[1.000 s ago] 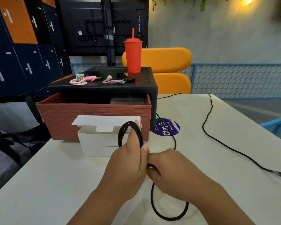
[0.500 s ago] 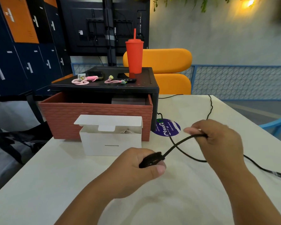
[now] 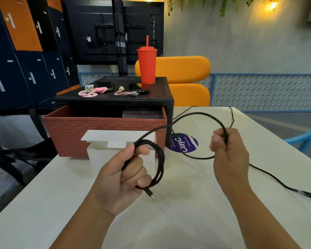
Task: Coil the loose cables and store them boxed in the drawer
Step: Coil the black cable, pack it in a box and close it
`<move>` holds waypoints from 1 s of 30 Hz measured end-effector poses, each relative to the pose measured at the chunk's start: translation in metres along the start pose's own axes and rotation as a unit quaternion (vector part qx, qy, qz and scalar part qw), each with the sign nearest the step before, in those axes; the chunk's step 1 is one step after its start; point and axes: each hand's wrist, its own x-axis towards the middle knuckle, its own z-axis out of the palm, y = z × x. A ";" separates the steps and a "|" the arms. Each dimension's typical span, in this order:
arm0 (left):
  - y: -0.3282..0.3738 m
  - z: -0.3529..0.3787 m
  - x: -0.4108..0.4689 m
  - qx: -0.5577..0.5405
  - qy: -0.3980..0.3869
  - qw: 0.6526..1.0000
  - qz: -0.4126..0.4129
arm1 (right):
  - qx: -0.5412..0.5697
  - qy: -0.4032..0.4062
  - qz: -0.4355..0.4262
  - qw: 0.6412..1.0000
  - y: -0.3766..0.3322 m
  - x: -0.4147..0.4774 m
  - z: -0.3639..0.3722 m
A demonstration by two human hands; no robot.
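White tabletop (image 3: 187,212), blue lockers (image 3: 25,72) beyond the box (image 3: 101,157), brick-red drawer (image 3: 97,130) behind it, I log left hand (image 3: 122,180) gripping coiled black cable (image 3: 161,162) before the box, right hand (image 3: 230,151) clenching its loop rightward.

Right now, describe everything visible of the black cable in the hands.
The black cable is thin, matte and flexible. The left hand grips a few coiled loops, a small plug poking out below. One wide loop arcs to the right hand, which grips it; the rest trails across the white table to a second plug.
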 end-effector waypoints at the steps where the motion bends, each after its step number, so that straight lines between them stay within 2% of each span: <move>1: 0.002 0.000 -0.001 -0.007 0.019 1.000 0.008 | 0.063 -0.010 0.030 0.997 -0.001 0.001 0.002; 3: 0.002 -0.003 -0.002 0.002 0.032 0.999 0.031 | 0.171 -0.028 0.085 0.981 -0.003 0.004 0.000; 5: 0.006 -0.005 -0.002 0.007 0.028 0.998 0.058 | 0.201 -0.053 0.101 0.973 -0.003 0.007 -0.007; 6: 0.008 -0.005 -0.004 0.005 0.030 0.997 0.069 | 0.168 -0.069 0.078 0.980 0.001 0.008 -0.011; 8: 0.014 -0.005 -0.007 -0.010 0.029 0.996 0.080 | 0.028 -0.096 0.005 0.995 0.012 0.011 -0.020; 11: 0.017 -0.004 -0.009 -0.022 0.027 0.996 0.082 | -0.154 -0.132 -0.030 0.979 0.022 0.015 -0.029; 16: 0.016 -0.002 -0.009 -0.027 0.022 0.997 0.073 | -0.252 -0.142 -0.062 0.955 0.024 0.017 -0.024; 20: 0.014 -0.008 -0.008 -0.044 0.017 0.998 0.040 | -0.304 -0.111 -0.122 0.938 0.018 0.009 -0.010; 23: 0.005 -0.006 0.000 -0.030 0.006 0.999 0.035 | -0.238 -0.146 -0.149 0.949 -0.003 -0.008 0.006; 25: -0.004 0.001 0.001 0.061 0.106 0.991 0.056 | -0.119 -0.206 -0.135 0.962 -0.019 -0.022 0.017; 27: -0.011 0.010 0.003 0.131 0.188 0.971 0.062 | -0.014 -0.258 -0.103 0.960 -0.031 -0.034 0.027; 30: -0.018 0.019 0.008 0.154 0.250 0.954 0.056 | 0.079 -0.246 -0.059 0.964 -0.042 -0.043 0.034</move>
